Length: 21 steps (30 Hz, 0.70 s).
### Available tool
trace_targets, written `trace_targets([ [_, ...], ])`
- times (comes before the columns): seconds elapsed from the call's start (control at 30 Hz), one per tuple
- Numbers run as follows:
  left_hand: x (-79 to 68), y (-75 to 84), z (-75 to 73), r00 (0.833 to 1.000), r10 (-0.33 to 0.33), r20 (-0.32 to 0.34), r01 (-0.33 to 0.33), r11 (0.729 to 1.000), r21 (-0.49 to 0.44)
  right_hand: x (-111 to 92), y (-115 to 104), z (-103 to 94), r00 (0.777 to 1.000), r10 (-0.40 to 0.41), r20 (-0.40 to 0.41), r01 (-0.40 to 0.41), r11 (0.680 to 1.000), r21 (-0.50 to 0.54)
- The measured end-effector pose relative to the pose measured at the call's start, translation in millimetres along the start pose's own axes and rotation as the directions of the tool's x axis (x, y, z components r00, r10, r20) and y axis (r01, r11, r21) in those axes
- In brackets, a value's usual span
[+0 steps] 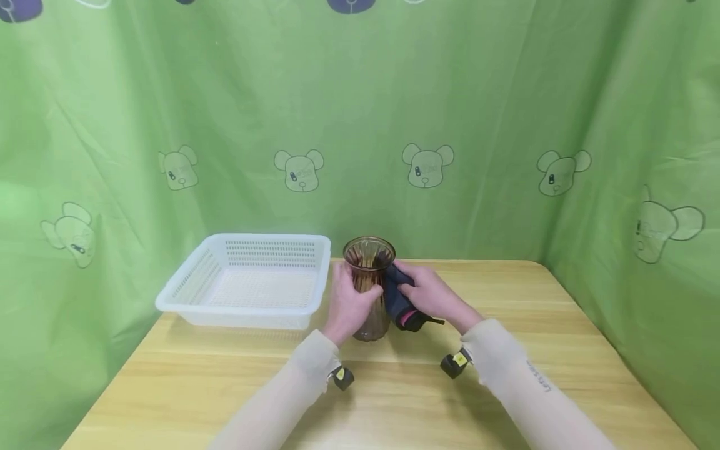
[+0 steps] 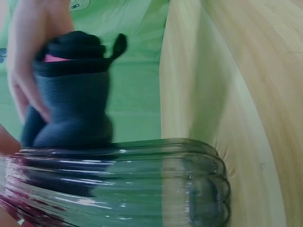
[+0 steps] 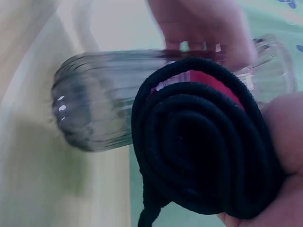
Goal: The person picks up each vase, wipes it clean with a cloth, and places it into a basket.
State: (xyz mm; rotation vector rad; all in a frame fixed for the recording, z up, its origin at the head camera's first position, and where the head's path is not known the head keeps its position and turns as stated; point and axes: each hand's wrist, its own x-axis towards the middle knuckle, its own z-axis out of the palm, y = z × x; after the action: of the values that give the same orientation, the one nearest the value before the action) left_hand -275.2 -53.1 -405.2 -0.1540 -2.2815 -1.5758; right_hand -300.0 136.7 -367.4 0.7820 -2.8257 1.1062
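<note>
A ribbed, brownish glass vase (image 1: 369, 322) stands upright in the head view, its flared mouth at the top. My left hand (image 1: 349, 304) grips it around the upper half, thumb across the front. On the vase's right side, my right hand (image 1: 432, 292) holds a rolled dark-blue cloth (image 1: 397, 301) with black edging, a pink inner layer and a short strap. In the right wrist view the coiled end of the cloth (image 3: 203, 151) hides part of the glass. Whether the vase's base touches the table cannot be told.
A white perforated plastic basket (image 1: 247, 317) sits on the wooden table (image 1: 382, 406) left of the vase. Green curtain (image 1: 360, 106) with printed bear heads hangs behind the table and along both sides. Small black cameras (image 1: 454, 364) are strapped at both wrists.
</note>
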Motion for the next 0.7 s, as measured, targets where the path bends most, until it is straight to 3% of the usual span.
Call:
trace_targets([
  [0.2,-1.1,2.2,-2.6,1.0,0.002,-0.008,-0.002,0.999,0.033,-1,21,25.0,0.996,0.042,0.08,-0.038,0.998,-0.056],
  [0.4,-4.4,1.8,0.5,1.0,-0.004,-0.009,0.004,1.0,-0.009,-9,34,43.9,0.984,0.129,0.12,-0.121,0.99,-0.076],
  [0.53,-3.1,-1.9,0.4,0.999,-0.004,-0.033,0.003,1.0,-0.019,-13,33,41.9,0.986,0.107,0.127,-0.099,0.993,-0.072],
  [0.7,-1.2,-3.4,-1.8,0.999,0.006,-0.045,-0.005,1.0,0.006,-12,21,24.0,0.994,0.052,0.097,-0.052,0.999,0.0],
])
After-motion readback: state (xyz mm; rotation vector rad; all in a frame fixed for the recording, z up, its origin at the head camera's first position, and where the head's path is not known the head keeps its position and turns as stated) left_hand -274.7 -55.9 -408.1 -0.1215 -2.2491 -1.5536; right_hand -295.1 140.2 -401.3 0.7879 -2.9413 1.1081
